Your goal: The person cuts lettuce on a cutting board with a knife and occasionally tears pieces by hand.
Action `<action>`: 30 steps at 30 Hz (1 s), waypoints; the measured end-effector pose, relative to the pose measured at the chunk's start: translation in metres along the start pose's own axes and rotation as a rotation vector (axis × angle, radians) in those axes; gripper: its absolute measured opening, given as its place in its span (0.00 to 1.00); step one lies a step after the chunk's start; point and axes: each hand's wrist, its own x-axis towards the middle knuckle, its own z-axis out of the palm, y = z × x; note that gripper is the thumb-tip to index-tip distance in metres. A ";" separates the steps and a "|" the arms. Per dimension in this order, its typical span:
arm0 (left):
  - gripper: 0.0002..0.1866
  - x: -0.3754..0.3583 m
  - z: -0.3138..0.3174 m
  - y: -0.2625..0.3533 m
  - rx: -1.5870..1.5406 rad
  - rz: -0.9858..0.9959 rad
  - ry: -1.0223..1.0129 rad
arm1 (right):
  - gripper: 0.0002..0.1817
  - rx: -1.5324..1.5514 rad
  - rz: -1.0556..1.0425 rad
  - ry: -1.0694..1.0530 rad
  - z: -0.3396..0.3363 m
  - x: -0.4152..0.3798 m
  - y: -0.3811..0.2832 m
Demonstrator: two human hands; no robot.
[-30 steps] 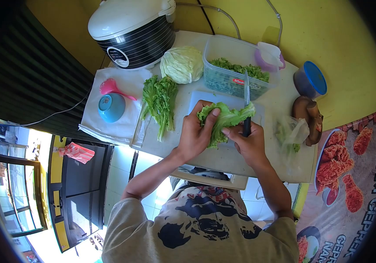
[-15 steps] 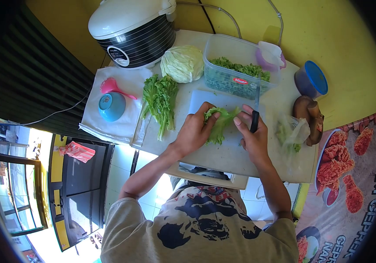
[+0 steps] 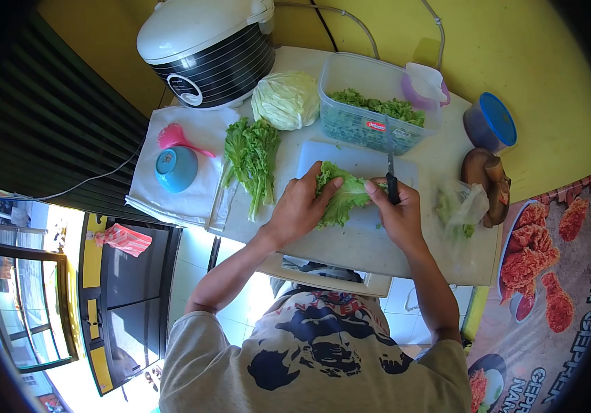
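Note:
Over a pale cutting board [image 3: 309,157], my left hand [image 3: 303,208] grips a green lettuce leaf [image 3: 344,197] between thumb and fingers. My right hand [image 3: 400,215] is closed round the black handle of a knife [image 3: 392,184], its blade pointing away toward the container. The right thumb also touches the right end of the leaf. Just beyond the board stands a clear plastic container [image 3: 350,122] with cut greens [image 3: 378,107] inside. A bunch of lettuce [image 3: 252,162] lies left of the board, with a cabbage [image 3: 286,100] behind it.
At the back left is a rice cooker [image 3: 216,62]. A blue bowl [image 3: 176,169] and a pink ladle [image 3: 184,140] rest on a white cloth [image 3: 145,186]. On the right are a plastic bag [image 3: 462,210], a brown object [image 3: 486,182] and a blue-lidded tub [image 3: 490,124].
The leaf has turned and spread out flatter between my hands. My right hand has shifted slightly left, and the knife has tilted, its tip swinging left.

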 end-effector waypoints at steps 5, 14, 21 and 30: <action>0.17 -0.005 -0.010 0.000 0.106 -0.019 -0.016 | 0.14 -0.082 -0.118 -0.044 0.000 0.004 0.009; 0.21 -0.006 -0.009 -0.002 0.416 -0.030 0.084 | 0.11 -0.701 -0.505 0.035 0.006 0.017 0.019; 0.23 -0.005 -0.013 0.004 0.695 0.134 0.352 | 0.14 -0.657 -0.574 0.077 0.002 0.024 0.016; 0.14 0.002 -0.003 -0.012 0.504 0.579 0.028 | 0.16 -0.630 -0.350 0.044 -0.015 -0.030 -0.014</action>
